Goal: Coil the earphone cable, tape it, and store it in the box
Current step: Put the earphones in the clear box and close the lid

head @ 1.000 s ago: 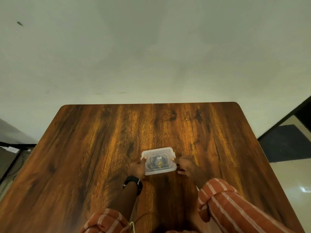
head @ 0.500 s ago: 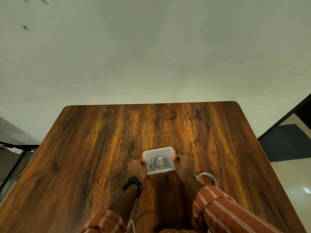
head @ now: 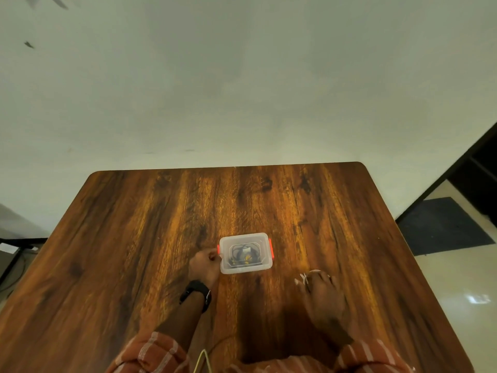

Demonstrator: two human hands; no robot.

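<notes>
Sitting mid-table (head: 161,238), your box (head: 245,253) runs its long axis from 9 to 3 o'clock, lid on, red clips at both ends. Your left hand (head: 204,266) pinches the 9 o'clock clip. Your right hand (head: 321,297) covers the white earphone cable (head: 305,277) at 4 o'clock, grip unclear.

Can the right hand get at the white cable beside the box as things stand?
Probably yes: the right hand already lies over the white cable on the bare table, right of the box. Nothing stands between them.
</notes>
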